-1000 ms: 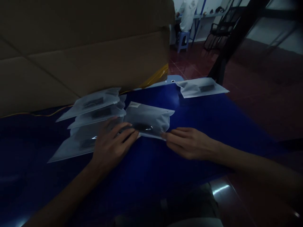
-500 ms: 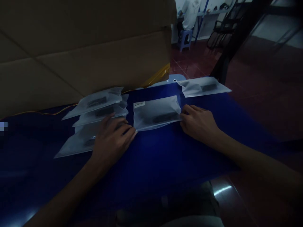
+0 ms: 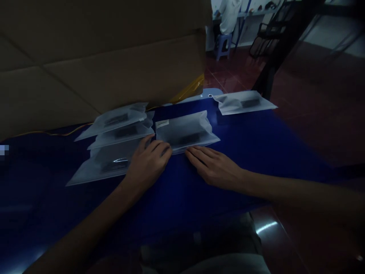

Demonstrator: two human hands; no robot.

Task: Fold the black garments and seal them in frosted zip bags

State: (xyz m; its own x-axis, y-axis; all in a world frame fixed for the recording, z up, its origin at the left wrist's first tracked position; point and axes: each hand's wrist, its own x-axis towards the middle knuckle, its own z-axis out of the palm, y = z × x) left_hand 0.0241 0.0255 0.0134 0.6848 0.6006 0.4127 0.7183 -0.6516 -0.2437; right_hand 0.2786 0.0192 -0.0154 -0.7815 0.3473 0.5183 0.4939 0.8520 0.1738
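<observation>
A frosted plastic bag (image 3: 185,132) with a dark part inside lies flat on the blue table (image 3: 242,152). My left hand (image 3: 148,163) rests fingers down at the bag's near left corner, fingers loosely together. My right hand (image 3: 213,167) lies flat with fingers stretched out, the tips touching the bag's near edge. To the left sits an overlapping pile of similar bags (image 3: 114,140), partly under my left hand. Another bag (image 3: 245,102) lies apart at the table's far right edge.
A big cardboard box (image 3: 99,57) stands at the back left, with yellow tape (image 3: 191,87) at its corner. The table edge drops to a dark red floor on the right. A seated person (image 3: 228,15) on a stool is far behind.
The middle bag went from lifted and held at its ends to lying flat. My right hand moved from its right end to its near edge; my left hand slid right.
</observation>
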